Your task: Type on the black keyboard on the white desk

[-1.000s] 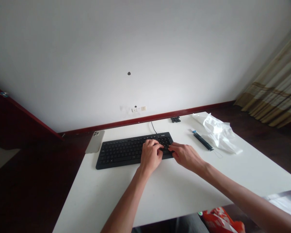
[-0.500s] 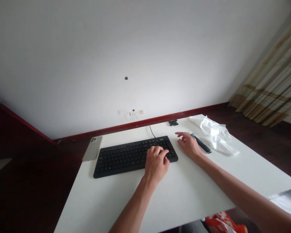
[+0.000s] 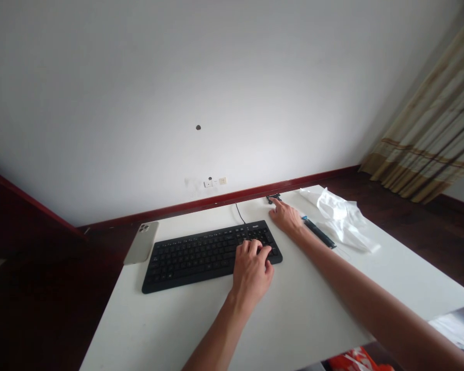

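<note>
**Q:** What does this view show?

**A:** Looking down from the person's head, a white rectangular worktop (image 3: pixel 313 309) sits against a pale wall. A flat black wired keyboard (image 3: pixel 212 256) lies near its middle.

**Q:** What are the hands doing?

**A:** The left hand (image 3: pixel 251 273) rests on the right end of the keys, its fingers curved and holding nothing. The right hand (image 3: pixel 286 216) is stretched out and open at 1 o'clock from the keyboard. Its fingertips (image 3: pixel 277 202) touch a small black plastic piece (image 3: pixel 273 198) near the worktop's far edge. The piece is too small to identify, and the fingers do not appear closed around it.

**Q:** What has just changed?

**A:** The right hand has moved off the keys and up to the small piece, while the left stays on the keyboard. The hands are now at two separate things.

**Q:** What else is nearby?

**A:** A pale smartphone (image 3: pixel 141 242) lies face down at 9 o'clock from the keyboard. At 2 o'clock are a slim dark stick with a blue tip (image 3: pixel 319 233) and, just beyond it, a crumpled white sheet (image 3: pixel 342 219).
</note>
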Motion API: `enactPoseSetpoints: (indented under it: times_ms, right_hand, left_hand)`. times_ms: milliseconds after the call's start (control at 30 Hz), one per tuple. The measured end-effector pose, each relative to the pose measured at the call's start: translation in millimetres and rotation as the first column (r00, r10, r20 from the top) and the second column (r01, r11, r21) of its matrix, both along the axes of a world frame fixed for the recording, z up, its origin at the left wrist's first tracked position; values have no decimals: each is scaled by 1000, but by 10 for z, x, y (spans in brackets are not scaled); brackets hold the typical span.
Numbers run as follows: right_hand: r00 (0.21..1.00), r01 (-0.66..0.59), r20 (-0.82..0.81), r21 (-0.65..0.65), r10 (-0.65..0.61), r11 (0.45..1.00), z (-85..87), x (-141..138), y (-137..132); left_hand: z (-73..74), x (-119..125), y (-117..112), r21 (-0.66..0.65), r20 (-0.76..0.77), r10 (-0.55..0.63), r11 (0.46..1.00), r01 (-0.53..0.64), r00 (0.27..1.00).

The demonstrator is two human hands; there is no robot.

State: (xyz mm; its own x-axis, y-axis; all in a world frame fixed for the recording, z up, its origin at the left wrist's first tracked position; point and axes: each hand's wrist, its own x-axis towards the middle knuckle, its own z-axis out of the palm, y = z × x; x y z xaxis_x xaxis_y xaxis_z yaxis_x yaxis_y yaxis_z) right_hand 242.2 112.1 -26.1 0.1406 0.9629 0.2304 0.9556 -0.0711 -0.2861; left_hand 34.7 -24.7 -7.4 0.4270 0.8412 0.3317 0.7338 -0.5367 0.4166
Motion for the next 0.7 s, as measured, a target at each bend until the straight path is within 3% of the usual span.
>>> enactPoseSetpoints:
  times_ms: [333, 533, 700]
  right_hand:
    - [1000, 21, -3, -13, -21, 1000, -55, 22, 55]
    - [999, -41, 3, 27, 41, 999, -49, 28, -19]
    - [992, -125, -16, 93, 127, 988, -54, -1, -171]
  left_hand:
    - [-11, -38, 31, -8, 50, 11, 1000, -10, 999]
    - [-13, -102, 103, 37, 147, 44, 998, -50, 988]
    - [1, -248, 210, 79, 208, 132, 985, -152, 969]
